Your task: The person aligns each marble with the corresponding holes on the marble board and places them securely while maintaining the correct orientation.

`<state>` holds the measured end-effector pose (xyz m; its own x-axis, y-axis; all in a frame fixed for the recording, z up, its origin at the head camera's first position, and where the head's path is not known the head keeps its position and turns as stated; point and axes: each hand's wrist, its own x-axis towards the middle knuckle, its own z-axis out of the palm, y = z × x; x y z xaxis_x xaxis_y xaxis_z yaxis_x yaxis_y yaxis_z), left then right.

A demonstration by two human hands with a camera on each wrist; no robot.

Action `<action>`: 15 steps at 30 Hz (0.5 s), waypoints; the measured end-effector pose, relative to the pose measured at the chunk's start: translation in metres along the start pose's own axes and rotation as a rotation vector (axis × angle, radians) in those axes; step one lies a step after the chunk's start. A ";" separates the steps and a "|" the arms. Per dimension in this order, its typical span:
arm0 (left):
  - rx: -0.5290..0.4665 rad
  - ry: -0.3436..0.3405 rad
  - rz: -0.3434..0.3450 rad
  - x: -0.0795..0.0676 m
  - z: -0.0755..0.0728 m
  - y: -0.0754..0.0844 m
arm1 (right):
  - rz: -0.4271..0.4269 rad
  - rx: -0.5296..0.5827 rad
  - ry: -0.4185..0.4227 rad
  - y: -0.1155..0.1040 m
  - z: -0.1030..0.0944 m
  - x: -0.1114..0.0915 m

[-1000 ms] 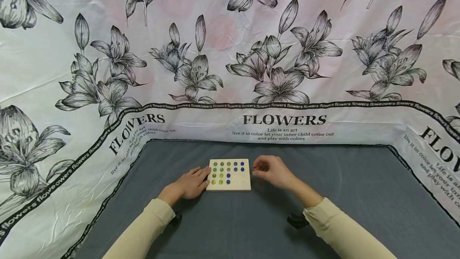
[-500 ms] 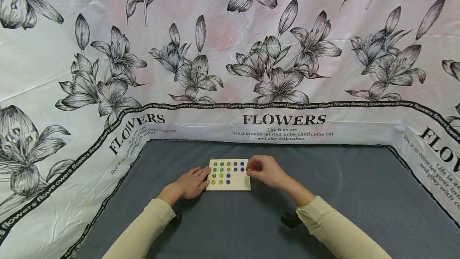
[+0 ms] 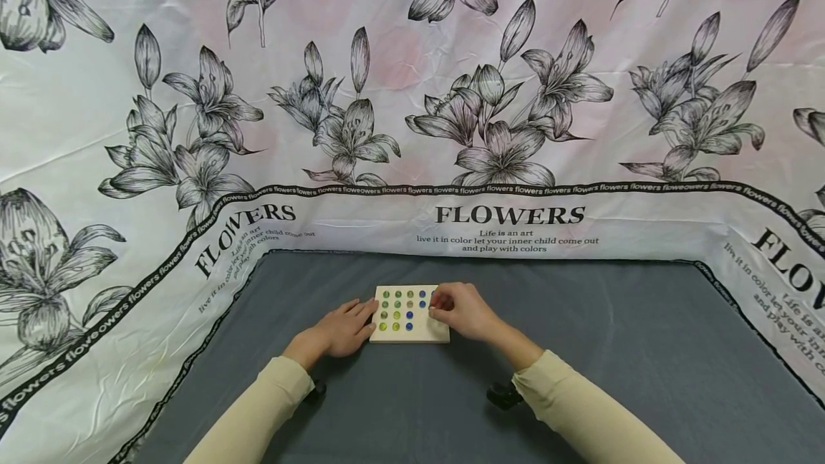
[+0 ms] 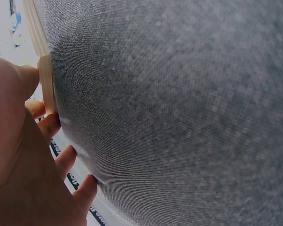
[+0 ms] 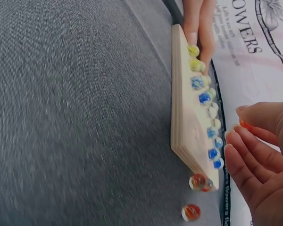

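Observation:
A pale wooden board (image 3: 428, 336) lies on the grey cloth, with rows of marbles in its hollows. Green and yellow marbles (image 3: 396, 315) fill the left columns; blue marbles (image 5: 213, 154) sit further right. My left hand (image 3: 344, 328) rests at the board's left edge, its fingers fairly straight and touching the wood. Over the right part of the board is my right hand (image 3: 469, 312), pinching an orange-red marble (image 5: 244, 124) between thumb and forefinger. The hand hides some right-hand hollows in the head view.
Loose orange-red marbles (image 5: 191, 212) lie on the cloth beside the board's right end; the head view hides them behind the right hand. Grey cloth (image 3: 309, 421) covers the surface. A white floral sheet (image 3: 361, 220) borders it behind and at the sides.
My right hand has moved left from beside the board to above its right columns, carrying the orange-red marble. My left hand and the board have stayed put.

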<state>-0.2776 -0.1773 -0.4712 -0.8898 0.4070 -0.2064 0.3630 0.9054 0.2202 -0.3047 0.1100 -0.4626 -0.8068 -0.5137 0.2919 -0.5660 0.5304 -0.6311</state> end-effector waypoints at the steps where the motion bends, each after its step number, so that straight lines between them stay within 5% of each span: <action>1: 0.000 0.002 0.000 0.000 0.000 0.000 | 0.004 0.001 0.000 0.000 0.002 0.001; 15: -0.003 0.016 0.024 -0.001 0.002 -0.001 | 0.065 0.048 0.021 -0.005 0.025 0.002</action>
<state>-0.2763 -0.1785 -0.4734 -0.8852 0.4264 -0.1860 0.3832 0.8951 0.2282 -0.2993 0.0894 -0.4761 -0.8453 -0.4645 0.2641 -0.5040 0.5290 -0.6828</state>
